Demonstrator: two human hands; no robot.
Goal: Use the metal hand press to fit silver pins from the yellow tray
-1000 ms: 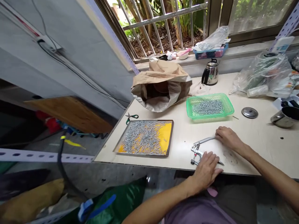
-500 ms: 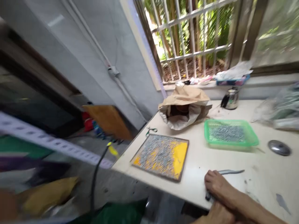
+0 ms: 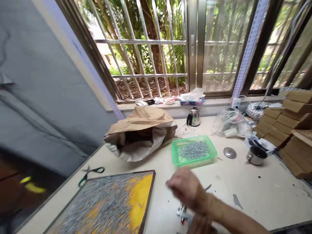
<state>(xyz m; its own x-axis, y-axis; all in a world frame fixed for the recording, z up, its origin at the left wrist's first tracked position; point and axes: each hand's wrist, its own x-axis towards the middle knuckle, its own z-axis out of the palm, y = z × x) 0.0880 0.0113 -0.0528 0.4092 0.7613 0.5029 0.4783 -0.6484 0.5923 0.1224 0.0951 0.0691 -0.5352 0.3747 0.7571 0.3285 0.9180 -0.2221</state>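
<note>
My right hand [image 3: 186,188] is raised over the near edge of the table, its fingers curled closed and smeared by motion. What they hold, if anything, is hidden. Below it, partly covered, is a silver metal tool [image 3: 182,213] with a small red part. A thin dark rod end [image 3: 208,187] sticks out behind the wrist. At the bottom edge my left hand [image 3: 201,225] shows beneath the right forearm, close to the tool; its fingers are mostly hidden. To the left lies a framed yellow board [image 3: 142,203] covered with small grey metal pins [image 3: 107,198].
A green basket [image 3: 174,157] holds similar metal pieces. Around it are an open brown paper bag [image 3: 146,120], green-handled scissors [image 3: 91,174], a metal pot [image 3: 194,117], a round lid [image 3: 229,152] and a steel mug [image 3: 257,156]. Cardboard boxes [image 3: 292,130] stand at right.
The view has swung right and closer to the table, bringing the mug and boxes in. My right hand has lifted, uncovering part of the silver tool beneath it.
</note>
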